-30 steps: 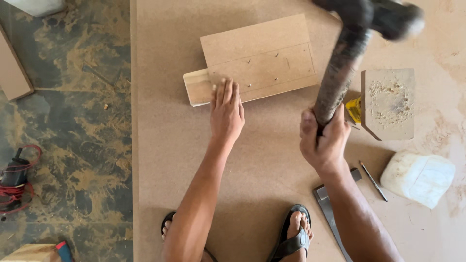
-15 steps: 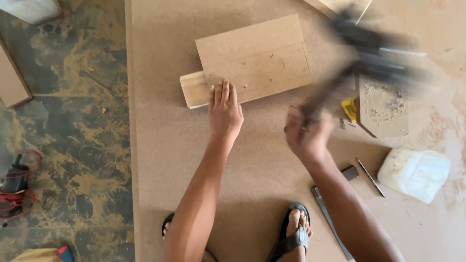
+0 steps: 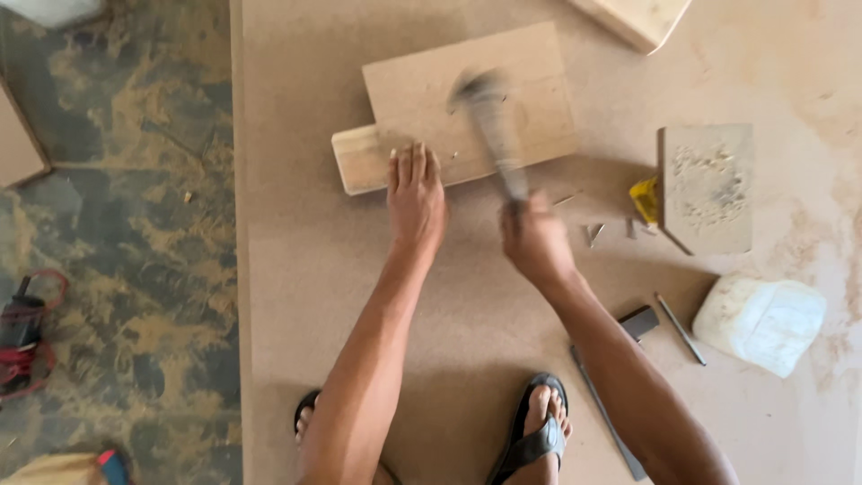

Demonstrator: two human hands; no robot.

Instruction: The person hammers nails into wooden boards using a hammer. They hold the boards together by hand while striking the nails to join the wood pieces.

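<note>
A rectangular wooden board lies on top of a thicker wood piece on a large brown sheet. My left hand presses flat on the near edge of the board, fingers together. My right hand grips the handle of a hammer, which is blurred; its head is down on the board's middle. Both my forearms reach in from the bottom.
A small wood block with sawdust and a yellow object lie to the right, with loose nails, a white plastic bag, a metal square and a pencil-like rod. My sandalled feet rest on the sheet. Red tool at left.
The hammer has swung from raised at the upper right down onto the board. My right hand moved left and down with it. The left hand stayed pressed on the board.
</note>
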